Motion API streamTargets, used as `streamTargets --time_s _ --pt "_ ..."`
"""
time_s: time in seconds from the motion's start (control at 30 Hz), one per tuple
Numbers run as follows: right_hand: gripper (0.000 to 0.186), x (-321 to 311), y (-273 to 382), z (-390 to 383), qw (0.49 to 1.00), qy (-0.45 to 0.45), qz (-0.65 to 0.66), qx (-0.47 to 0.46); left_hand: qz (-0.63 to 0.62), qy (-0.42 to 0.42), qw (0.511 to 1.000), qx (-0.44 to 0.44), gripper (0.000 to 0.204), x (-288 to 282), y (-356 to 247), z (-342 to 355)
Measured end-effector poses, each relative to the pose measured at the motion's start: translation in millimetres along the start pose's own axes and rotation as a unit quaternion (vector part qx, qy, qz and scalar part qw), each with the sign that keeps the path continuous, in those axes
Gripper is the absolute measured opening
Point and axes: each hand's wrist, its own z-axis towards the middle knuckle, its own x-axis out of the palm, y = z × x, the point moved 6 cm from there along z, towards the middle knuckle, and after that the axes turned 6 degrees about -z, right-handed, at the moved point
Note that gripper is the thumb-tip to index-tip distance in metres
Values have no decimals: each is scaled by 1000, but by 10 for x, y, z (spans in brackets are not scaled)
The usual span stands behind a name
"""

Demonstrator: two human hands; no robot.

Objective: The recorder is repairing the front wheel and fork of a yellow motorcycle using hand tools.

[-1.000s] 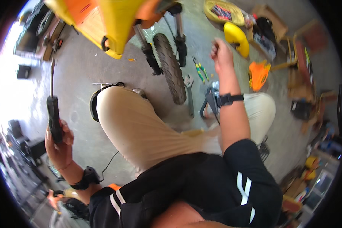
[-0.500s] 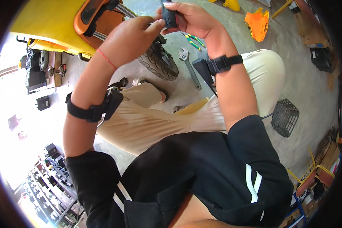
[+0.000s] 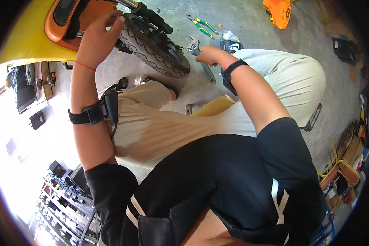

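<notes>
left hand (image 3: 99, 40) near tyre (image 3: 149, 52), fingers bent, cannot tell if grasping; right hand (image 3: 215, 56) over wrench (image 3: 209, 74), fingers curled, hold unclear; pliers (image 3: 203, 28) nearby.

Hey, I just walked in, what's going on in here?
A person has their left grip up beside the treaded wheel of a yellow-and-orange vehicle; whether it holds anything is unclear. Their right grip is over the adjustable wrench, partly hiding it, and I can't tell what it holds. Green-and-yellow pliers and an orange part lie on the floor beyond.
</notes>
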Motion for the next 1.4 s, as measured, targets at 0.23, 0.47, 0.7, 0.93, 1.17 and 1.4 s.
streamTargets --time_s 0.23,0.47,0.7,0.93,1.17,1.4 --pt "34 -86 49 -206 996 25 78 40 19 35 999 13 37 -28 100 107" --pt "30 -246 234 -324 995 47 66 56 -2 41 999 4 35 -106 138 -2" --pt "39 35 188 -51 989 35 134 43 -1 57 998 -21 33 -121 175 -109" --pt "36 237 61 358 988 -121 -57 -71 -3 62 997 -49 33 -108 206 -146" --pt "31 429 -103 650 990 -133 -43 0 -12 63 994 -87 33 -116 289 -159" --pt "27 464 -90 900 992 -127 -6 22 -23 23 997 -70 31 -143 221 -40"
